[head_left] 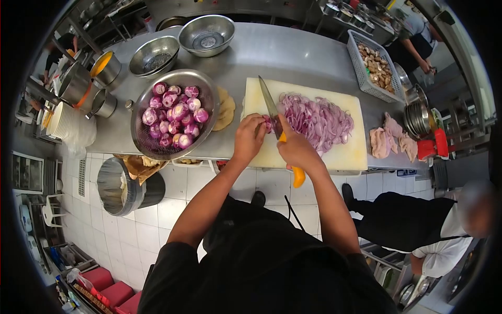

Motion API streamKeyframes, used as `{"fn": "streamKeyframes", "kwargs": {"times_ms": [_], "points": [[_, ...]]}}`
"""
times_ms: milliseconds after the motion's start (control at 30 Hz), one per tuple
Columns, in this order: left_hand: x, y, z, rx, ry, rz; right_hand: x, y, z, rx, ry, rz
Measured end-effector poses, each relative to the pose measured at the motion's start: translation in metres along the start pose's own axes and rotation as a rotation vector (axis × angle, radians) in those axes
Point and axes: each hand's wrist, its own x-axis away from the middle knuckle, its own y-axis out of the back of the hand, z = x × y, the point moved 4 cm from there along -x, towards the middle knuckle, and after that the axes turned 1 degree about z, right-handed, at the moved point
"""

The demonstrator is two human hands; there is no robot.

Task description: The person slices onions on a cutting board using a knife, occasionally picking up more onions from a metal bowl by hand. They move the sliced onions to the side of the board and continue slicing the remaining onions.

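Observation:
On the white cutting board (pixel 340 161), my right hand (pixel 296 148) is closed round the yellow handle of a knife (pixel 269 99), whose blade points away from me. My left hand (pixel 250 137) is just left of the blade, its fingertips pressed on a small piece of red onion (pixel 268 123). A heap of sliced red onion (pixel 319 123) covers the board to the right of the blade. Left of the board, a metal bowl (pixel 137 118) holds several peeled red onions (pixel 179 111).
Two metal bowls (pixel 206 35) stand at the back left. A grey basket of mushrooms (pixel 376 68) is at the back right, with pinkish cloths (pixel 384 141) nearer. A lined bin (pixel 112 186) stands below the table. A co-worker (pixel 408 220) is at the right; others are farther off.

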Motion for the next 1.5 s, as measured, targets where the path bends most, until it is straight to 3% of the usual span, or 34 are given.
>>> {"fn": "streamKeyframes", "kwargs": {"times_ms": [333, 600, 700, 800, 900, 1033, 1333, 1433, 1500], "points": [[-0.003, 0.001, -0.004, -0.034, -0.056, -0.029, 0.021, -0.005, 0.001, 0.071, -0.035, 0.034], [-0.002, 0.000, 0.000, -0.020, 0.010, -0.011, 0.023, -0.008, 0.002, 0.072, -0.037, 0.042], [-0.001, -0.002, 0.002, -0.017, 0.011, -0.006, -0.004, -0.028, -0.026, 0.159, 0.161, -0.136], [-0.003, 0.000, -0.002, -0.038, 0.001, 0.003, -0.037, -0.055, -0.044, 0.301, 0.547, -0.556], [-0.006, 0.001, -0.001, -0.048, -0.013, 0.000, -0.068, -0.043, -0.047, 0.180, 0.310, -0.278], [-0.003, 0.001, -0.001, -0.045, -0.042, 0.015, -0.027, -0.005, -0.007, -0.004, 0.039, -0.001], [-0.003, 0.000, -0.002, 0.004, -0.032, 0.001, 0.024, -0.007, 0.009, 0.059, -0.045, 0.065], [-0.002, 0.001, -0.003, 0.019, -0.007, -0.001, 0.017, -0.016, -0.001, 0.095, 0.006, 0.013], [-0.002, 0.000, 0.000, 0.017, 0.011, -0.001, -0.001, -0.030, -0.012, 0.179, 0.144, -0.131]]}}
